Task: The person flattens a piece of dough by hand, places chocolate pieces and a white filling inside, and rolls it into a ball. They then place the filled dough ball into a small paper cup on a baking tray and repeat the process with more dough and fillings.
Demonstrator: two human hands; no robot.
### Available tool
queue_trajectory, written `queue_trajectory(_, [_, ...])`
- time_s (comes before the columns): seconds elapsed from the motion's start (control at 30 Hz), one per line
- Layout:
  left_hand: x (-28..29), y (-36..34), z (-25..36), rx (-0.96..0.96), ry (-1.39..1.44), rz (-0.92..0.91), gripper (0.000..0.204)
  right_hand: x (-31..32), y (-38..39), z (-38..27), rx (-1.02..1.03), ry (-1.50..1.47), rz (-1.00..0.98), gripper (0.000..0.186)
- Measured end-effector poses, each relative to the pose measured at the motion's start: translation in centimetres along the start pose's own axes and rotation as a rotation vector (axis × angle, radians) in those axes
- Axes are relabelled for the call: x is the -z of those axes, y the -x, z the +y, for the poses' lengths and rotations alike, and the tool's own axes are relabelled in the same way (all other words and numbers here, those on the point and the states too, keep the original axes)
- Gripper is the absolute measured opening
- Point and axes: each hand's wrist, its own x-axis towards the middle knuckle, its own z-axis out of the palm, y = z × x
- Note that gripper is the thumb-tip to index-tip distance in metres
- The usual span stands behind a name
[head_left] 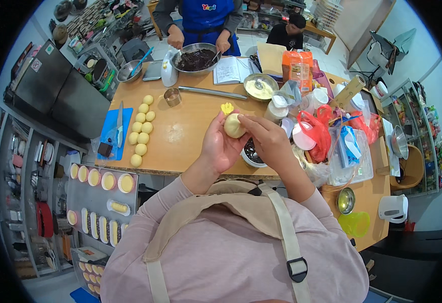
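Note:
A round, pale yellow ball of dough [234, 126] is held above the near side of the table. My left hand [218, 150] cradles it from the left and below, fingers curled round it. The fingertips of my right hand [267, 135] pinch its upper right side, where the dough looks gathered. Partly hidden under my right hand stands a bowl of dark filling [253, 151]. Just beyond my left fingertips shows a small bright yellow piece [226, 108], whose kind I cannot make out. Several similar dough balls [143, 126] lie in rows to the left.
A knife [119, 123] lies on a blue cutting board [111, 136]. A metal rod [212, 93] and ring cutter [172, 97] lie ahead. Opposite, a person in a blue apron [206, 22] works at a bowl of dark mixture [197, 59]. Red bags [318, 132] and jars crowd the right; trays of dough [102, 202] stand lower left.

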Motion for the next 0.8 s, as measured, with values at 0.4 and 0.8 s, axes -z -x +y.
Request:
queue_trajectory(0.4, [-0.1, 1.2, 0.2, -0.242, -0.126, -0.163, 0.028, 1.1, -1.9, -2.1, 0.052, 0.123, 0.019, 0.016])
queue_trajectory(0.8, [-0.1, 2.9, 1.2, -0.438, -0.096, -0.007, 0.027, -1.4, -2.1, -4.2, 0.125, 0.126, 0.065, 0.019])
